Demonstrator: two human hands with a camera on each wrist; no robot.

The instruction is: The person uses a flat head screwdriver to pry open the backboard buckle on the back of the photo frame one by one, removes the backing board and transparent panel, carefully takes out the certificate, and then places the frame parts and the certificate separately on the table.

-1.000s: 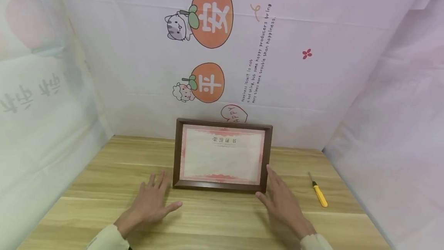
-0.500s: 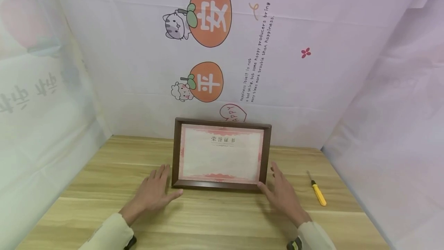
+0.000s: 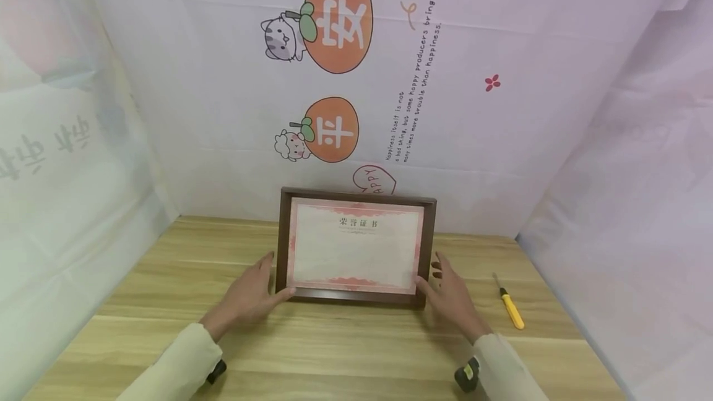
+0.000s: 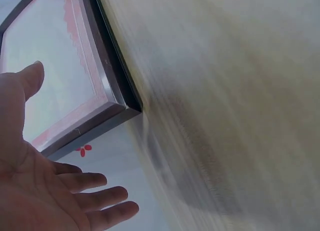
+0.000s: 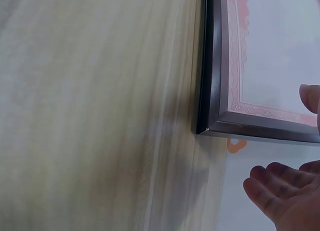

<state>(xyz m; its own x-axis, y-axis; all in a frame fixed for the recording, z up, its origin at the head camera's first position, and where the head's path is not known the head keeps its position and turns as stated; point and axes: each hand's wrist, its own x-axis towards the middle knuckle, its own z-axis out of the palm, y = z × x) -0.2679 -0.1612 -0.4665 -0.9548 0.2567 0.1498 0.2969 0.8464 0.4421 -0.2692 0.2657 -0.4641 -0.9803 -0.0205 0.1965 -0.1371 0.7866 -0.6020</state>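
A brown picture frame (image 3: 356, 295) with a pink-bordered certificate (image 3: 356, 255) inside stands tilted back at the rear of the table, near the wall cloth. My left hand (image 3: 249, 293) is at its lower left side, fingers spread and fairly straight, thumb in front of the lower corner. At the opposite side is my right hand (image 3: 452, 297), thumb over the frame's right edge and fingers beside it, loosely bent. In the left wrist view the left palm (image 4: 40, 196) faces the frame's side with a gap. The right wrist view likewise has the right fingers (image 5: 280, 186) apart from the edge.
A screwdriver (image 3: 512, 311) with a yellow and black handle lies on the wooden table (image 3: 345, 351) to the right. Printed white cloth (image 3: 462, 141) hangs behind, with more cloth along both sides.
Both hands have moved forward and up along the frame's sides, thumbs now in front of its lower edges. The frame and screwdriver stay put; the view shifts slightly.
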